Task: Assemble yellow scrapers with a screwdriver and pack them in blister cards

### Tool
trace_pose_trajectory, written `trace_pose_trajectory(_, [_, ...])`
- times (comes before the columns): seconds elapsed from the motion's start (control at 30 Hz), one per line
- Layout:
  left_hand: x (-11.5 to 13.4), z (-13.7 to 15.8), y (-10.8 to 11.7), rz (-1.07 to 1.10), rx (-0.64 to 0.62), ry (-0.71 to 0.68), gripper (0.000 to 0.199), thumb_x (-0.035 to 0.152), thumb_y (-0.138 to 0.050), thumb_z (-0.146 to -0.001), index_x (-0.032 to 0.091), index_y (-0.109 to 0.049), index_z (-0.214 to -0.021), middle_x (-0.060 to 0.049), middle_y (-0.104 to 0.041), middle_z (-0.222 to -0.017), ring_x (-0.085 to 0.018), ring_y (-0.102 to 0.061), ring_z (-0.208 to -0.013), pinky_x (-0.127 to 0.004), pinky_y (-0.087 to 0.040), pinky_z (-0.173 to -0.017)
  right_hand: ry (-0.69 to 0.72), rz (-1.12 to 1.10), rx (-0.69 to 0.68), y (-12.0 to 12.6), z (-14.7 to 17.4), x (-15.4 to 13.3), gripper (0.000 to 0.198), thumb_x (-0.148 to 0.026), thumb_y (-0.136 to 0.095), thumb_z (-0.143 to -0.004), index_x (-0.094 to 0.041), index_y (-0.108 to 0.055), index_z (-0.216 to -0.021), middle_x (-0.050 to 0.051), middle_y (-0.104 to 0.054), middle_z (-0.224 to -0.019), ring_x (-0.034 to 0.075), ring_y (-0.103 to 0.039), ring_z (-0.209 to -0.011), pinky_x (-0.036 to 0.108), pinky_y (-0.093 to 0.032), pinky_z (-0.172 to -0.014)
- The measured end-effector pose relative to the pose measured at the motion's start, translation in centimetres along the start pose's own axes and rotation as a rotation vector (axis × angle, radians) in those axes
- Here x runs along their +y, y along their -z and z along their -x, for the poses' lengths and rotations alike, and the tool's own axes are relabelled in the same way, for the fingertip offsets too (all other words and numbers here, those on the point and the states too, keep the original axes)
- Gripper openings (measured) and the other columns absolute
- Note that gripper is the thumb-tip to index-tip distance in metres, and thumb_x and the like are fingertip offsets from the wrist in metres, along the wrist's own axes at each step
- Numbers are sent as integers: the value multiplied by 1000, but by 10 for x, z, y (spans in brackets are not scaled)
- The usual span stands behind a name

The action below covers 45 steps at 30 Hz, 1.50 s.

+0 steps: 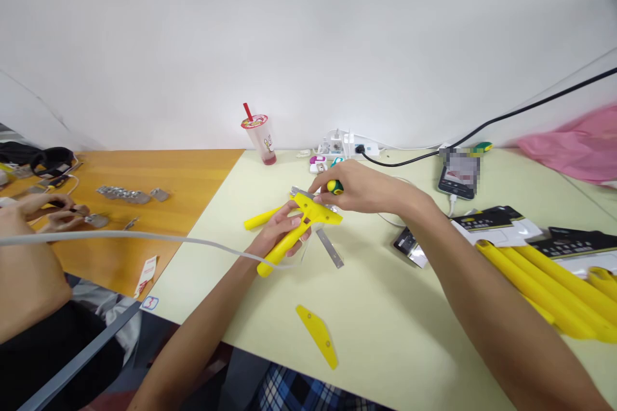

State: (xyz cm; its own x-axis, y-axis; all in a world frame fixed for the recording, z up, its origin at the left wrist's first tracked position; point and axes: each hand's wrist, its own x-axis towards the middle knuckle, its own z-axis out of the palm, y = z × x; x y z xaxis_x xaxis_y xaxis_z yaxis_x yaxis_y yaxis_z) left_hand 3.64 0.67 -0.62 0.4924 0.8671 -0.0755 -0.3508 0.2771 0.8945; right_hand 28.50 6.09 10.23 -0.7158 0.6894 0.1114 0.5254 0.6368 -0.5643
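Note:
My left hand [279,229] is closed around a yellow plastic scraper [285,247], whose handle slants toward me and whose wide head points away. At that head is my right hand [354,187], fingers bent, with a green and yellow screwdriver handle [335,187] tucked in it. Its fingertips touch the head beside a metal blade [301,193] along the far edge. Another flat metal blade [330,248] lies on the table just right of the scraper. A loose yellow triangular plate [318,336] with two holes rests nearer me. Behind my left hand lies another yellow handle [260,218].
Yellow handles [544,282] and black-and-white packages [511,223] lie at right. A phone [457,173], power strip [366,144] and drink cup [261,140] stand or lie along the wall. A grey cable [159,236] crosses the view. At left, another person's hands [58,212] work over a wooden table [202,173].

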Motion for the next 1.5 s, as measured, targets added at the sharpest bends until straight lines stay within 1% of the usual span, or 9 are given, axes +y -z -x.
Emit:
trace_pose_trajectory(0.2, [0,0,0,17,28,-6,52,35,-85,-89,24,-56,-130,-3,-62,-98,-14,-64,-74,-14,-42,-37,2,-9,3,1,1,3,26,-32,-67,-99,-22,-86,-113,4,-81,-95,16,-61,-74,31,-41,-69])
trace_pose_trajectory(0.33, [1,0,-2,5,40,-15,51,38,-85,-89,23,-57,-128,-1,-60,-93,-13,-62,-71,-13,-41,-36,-15,21,16,3,2,3,24,-35,-67,-99,-23,-87,-107,4,-78,-91,16,-59,-71,32,-38,-69])
trace_pose_trajectory(0.43, [0,0,1,10,21,-24,55,39,-89,-86,23,-56,-128,-2,-60,-94,-13,-62,-72,-13,-42,-36,-23,27,24,2,1,4,22,-36,-68,-98,-23,-86,-101,3,-76,-86,16,-58,-70,32,-38,-70])
trace_pose_trajectory(0.6, [-2,0,5,20,-14,-32,63,26,-93,-80,25,-56,-132,0,-60,-95,-13,-62,-74,-11,-42,-37,2,3,15,0,-1,9,23,-38,-69,-98,-22,-85,-95,4,-77,-85,17,-58,-71,32,-37,-69])
trace_pose_trajectory(0.83, [0,1,-1,33,36,-32,55,25,-91,-81,23,-59,-126,0,-59,-93,-12,-61,-73,-11,-42,-36,19,24,-35,1,1,9,23,-32,-63,-98,-21,-80,-88,2,-75,-80,17,-58,-70,33,-37,-67])
trace_pose_trajectory(0.97, [0,1,-2,29,63,-43,56,26,-90,-82,23,-58,-127,-1,-60,-96,-12,-60,-73,-11,-41,-36,-12,12,-71,2,2,7,21,-30,-63,-97,-22,-81,-90,2,-78,-85,17,-61,-69,33,-40,-66])
trace_pose_trajectory(1.13, [-1,0,0,33,49,-31,55,26,-91,-80,24,-57,-123,0,-59,-95,-12,-61,-73,-11,-41,-36,-40,-17,-99,3,3,9,21,-26,-65,-93,-24,-86,-97,4,-82,-96,19,-67,-73,33,-43,-64])
trace_pose_trajectory(1.33, [-1,1,-3,47,55,-40,56,25,-90,-81,24,-58,-127,-1,-59,-98,-12,-59,-73,-11,-41,-35,-31,-34,-87,3,3,10,20,-28,-68,-92,-26,-87,-97,5,-83,-97,21,-69,-76,33,-46,-66])
trace_pose_trajectory(1.5, [0,1,-4,27,61,-38,55,25,-91,-80,24,-60,-125,-1,-59,-97,-12,-60,-73,-11,-41,-36,-28,-47,-74,2,3,11,20,-26,-70,-90,-26,-88,-99,6,-84,-101,22,-70,-80,34,-48,-69])
